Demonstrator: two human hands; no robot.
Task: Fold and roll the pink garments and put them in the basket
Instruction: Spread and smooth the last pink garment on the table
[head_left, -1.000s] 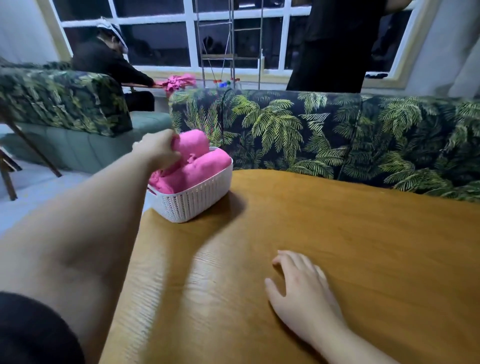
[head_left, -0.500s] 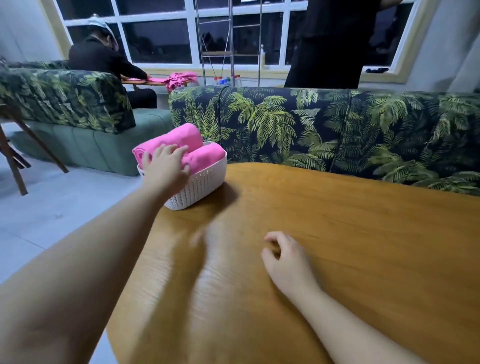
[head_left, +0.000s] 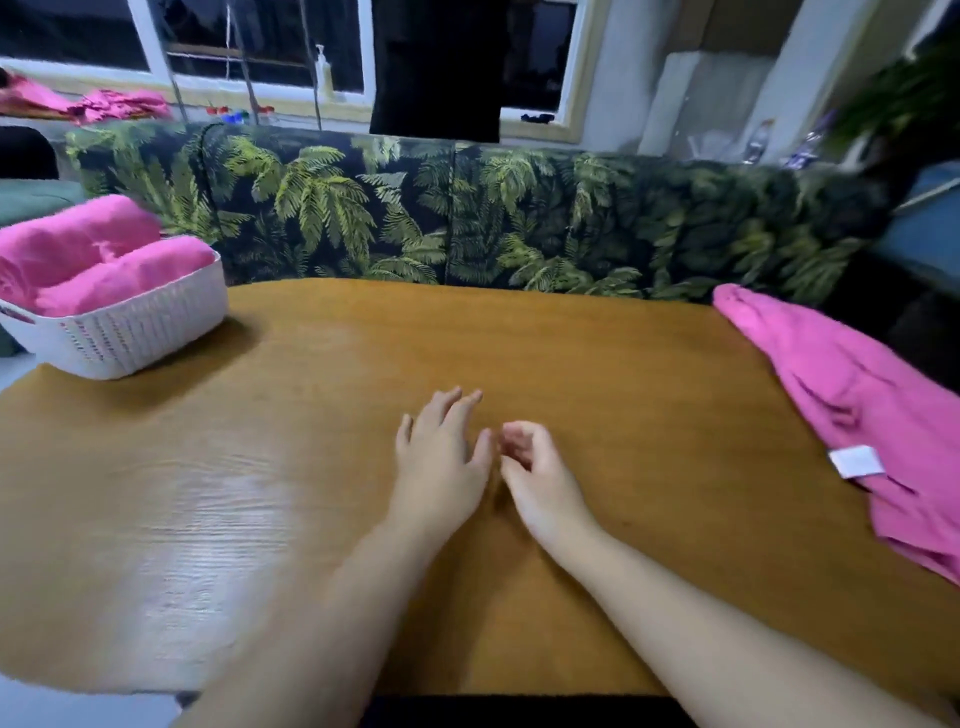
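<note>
Because the white basket (head_left: 124, 332) sits right at the table's (head_left: 322, 467) left edge, in the left of the frame, with two pink rolls (head_left: 98, 270) already bulging above its rim, the likeliest trouble is a third roll that will not seat, springs loose, or nudges the basket off the corner if pushed in hard. Low at mid-frame both hands rest on the bare wood, just beside each other and grasping nothing: the left hand (head_left: 441, 462) has its fingers relaxed and spread, the right hand (head_left: 540, 478) has them loosely curled. The unfolded pink garment (head_left: 872, 421) lies at the right edge of the frame, draped over the table's side, well apart from either hand; tugging it by one corner could drag it off.
</note>
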